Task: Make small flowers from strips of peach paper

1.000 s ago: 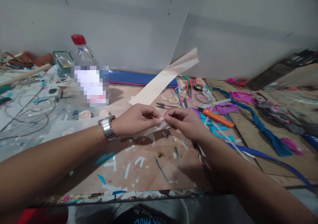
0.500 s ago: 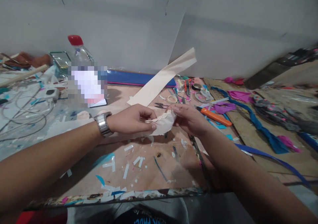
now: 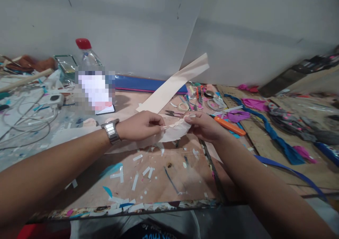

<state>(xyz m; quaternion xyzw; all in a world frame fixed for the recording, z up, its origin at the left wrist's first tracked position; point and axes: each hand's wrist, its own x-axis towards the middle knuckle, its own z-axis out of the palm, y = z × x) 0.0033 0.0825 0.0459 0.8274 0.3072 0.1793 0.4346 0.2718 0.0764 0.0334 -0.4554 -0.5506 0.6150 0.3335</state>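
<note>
Between my two hands is a thin white sheet, paper or cloth (image 3: 173, 133), with a scalloped cream edge along its top. My left hand (image 3: 141, 126), with a metal watch on the wrist, is closed on the sheet's left end, thumb against the edge. My right hand (image 3: 203, 125) pinches the right end of the same edge between thumb and fingers. The sheet is held just above the wooden table (image 3: 156, 193). Behind the hands lie small dark-tipped pliers or cutters (image 3: 173, 114) and a roll of tape (image 3: 183, 107).
A cream strip (image 3: 172, 85) leans against the wall across a blue band (image 3: 140, 83). An orange-handled cutter (image 3: 229, 126) lies beside my right forearm. Left stand a red-capped bottle (image 3: 90, 57), a blurred phone (image 3: 96, 92) and white cables (image 3: 29, 119). Paper scraps (image 3: 135, 181) litter the front.
My right hand has moved slightly right along or with the scalloped edge, and more of that edge shows between the hands. My left hand keeps its grip.
</note>
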